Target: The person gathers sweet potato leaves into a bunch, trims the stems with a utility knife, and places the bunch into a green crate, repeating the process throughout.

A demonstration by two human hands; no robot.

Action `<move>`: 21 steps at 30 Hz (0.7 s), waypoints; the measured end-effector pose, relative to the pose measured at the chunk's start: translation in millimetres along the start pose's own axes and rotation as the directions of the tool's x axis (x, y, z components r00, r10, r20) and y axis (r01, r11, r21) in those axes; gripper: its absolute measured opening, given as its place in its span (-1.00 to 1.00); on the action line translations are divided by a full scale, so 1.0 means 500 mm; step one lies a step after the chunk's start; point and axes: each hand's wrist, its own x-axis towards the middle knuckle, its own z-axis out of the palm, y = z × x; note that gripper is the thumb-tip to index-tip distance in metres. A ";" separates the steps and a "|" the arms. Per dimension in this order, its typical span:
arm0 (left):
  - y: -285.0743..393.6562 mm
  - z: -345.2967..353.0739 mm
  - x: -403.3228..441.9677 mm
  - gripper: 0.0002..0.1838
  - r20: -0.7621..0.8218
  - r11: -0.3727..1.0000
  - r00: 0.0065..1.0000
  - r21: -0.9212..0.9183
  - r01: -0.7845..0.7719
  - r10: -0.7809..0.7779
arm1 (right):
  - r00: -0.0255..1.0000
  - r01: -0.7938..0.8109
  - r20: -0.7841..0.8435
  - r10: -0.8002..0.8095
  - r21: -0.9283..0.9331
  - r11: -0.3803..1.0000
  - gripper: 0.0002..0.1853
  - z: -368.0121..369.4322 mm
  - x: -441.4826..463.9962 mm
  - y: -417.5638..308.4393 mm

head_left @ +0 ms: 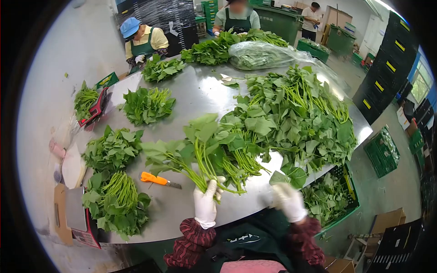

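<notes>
My gloved left hand (207, 202) is closed around the stems of a bunch of leafy greens (199, 150), leaves pointing up and away from me. To the right, at the table's front edge, my gloved right hand (290, 201) is smeared by motion, so its fingers cannot be read. A loose leafy sprig (295, 175) shows just beyond it; whether they touch is unclear. A large heap of greens (296, 118) covers the table's right side. An orange-handled knife (159, 179) lies left of my left hand.
Several sorted bunches (116, 200) line the left of the metal table (195, 91). A red scale (97, 109) bears greens at far left. A green crate (353, 191) with greens stands below the right edge. A plastic bag (261, 57) lies at the back, near two co-workers.
</notes>
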 end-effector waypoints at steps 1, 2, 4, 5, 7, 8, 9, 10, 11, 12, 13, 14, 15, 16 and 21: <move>-0.005 0.006 -0.007 -0.85 0.020 1.000 1.000 -0.001 0.022 -0.022 | 0.965 -0.127 0.247 0.090 0.140 0.982 -0.69 0.044 0.000 -0.037; -0.008 0.010 -0.015 -0.85 0.037 0.999 0.998 -0.001 0.043 -0.043 | 0.918 -0.133 0.388 0.085 0.099 0.986 -0.66 0.077 0.011 -0.026; -0.006 0.009 -0.025 -0.82 0.060 0.999 0.997 -0.006 0.052 -0.051 | 0.872 -0.357 0.434 0.226 0.247 0.901 -0.68 0.135 0.015 -0.046; -0.002 0.008 -0.030 -0.79 0.130 0.983 0.987 -0.147 0.110 -0.091 | 0.875 -0.351 0.446 0.188 0.318 0.881 -0.66 0.148 0.015 -0.049; 0.006 -0.004 -0.035 -0.68 0.262 0.938 0.951 -0.258 0.232 -0.163 | 0.879 -0.346 0.453 0.150 0.389 0.854 -0.64 0.161 0.011 -0.044; -0.003 -0.017 -0.035 -0.68 0.266 0.937 0.950 -0.258 0.235 -0.165 | 0.860 -0.362 0.493 0.129 0.414 0.835 -0.67 0.164 0.009 -0.036; -0.011 -0.023 -0.034 -0.67 0.317 0.927 0.931 -0.262 0.270 -0.182 | 0.841 -0.380 0.530 0.108 0.438 0.815 -0.69 0.164 0.008 -0.037; -0.020 -0.026 -0.033 -0.66 0.367 0.914 0.909 -0.265 0.307 -0.198 | 0.845 -0.381 0.523 0.114 0.437 0.815 -0.69 0.166 0.006 -0.041; -0.034 -0.018 -0.036 -0.66 0.339 0.953 0.933 -0.222 0.204 -0.120 | 0.888 -0.395 0.417 0.193 0.481 0.782 -0.72 0.169 0.002 -0.049; -0.037 0.000 -0.044 -0.66 0.346 0.951 0.929 -0.223 0.214 -0.128 | 0.912 -0.401 0.305 0.273 0.527 0.749 -0.75 0.170 -0.001 -0.054; -0.039 0.017 -0.052 -0.66 0.320 0.968 0.945 -0.209 0.140 -0.068 | 0.998 0.031 0.042 -0.043 0.251 0.967 -0.75 0.176 0.016 0.003; -0.037 0.026 -0.057 -0.66 0.290 0.979 0.957 -0.194 0.063 -0.005 | 0.795 0.575 -0.195 -0.574 -0.060 0.816 -0.71 0.175 0.071 0.089; -0.024 0.019 -0.055 -0.67 0.263 0.970 0.965 -0.233 0.064 -0.001 | 0.971 0.036 -0.236 0.044 0.324 0.945 -0.68 0.120 0.064 0.041; -0.003 0.012 -0.045 -0.68 0.252 0.964 0.966 -0.264 0.007 0.062 | 0.936 0.157 -0.350 0.042 0.522 0.839 -0.67 0.083 0.114 0.094; 0.014 -0.001 -0.021 -0.74 0.159 0.938 0.983 -0.344 -0.031 0.091 | 0.952 0.262 -0.181 -0.247 0.062 0.963 -0.57 -0.005 0.097 0.031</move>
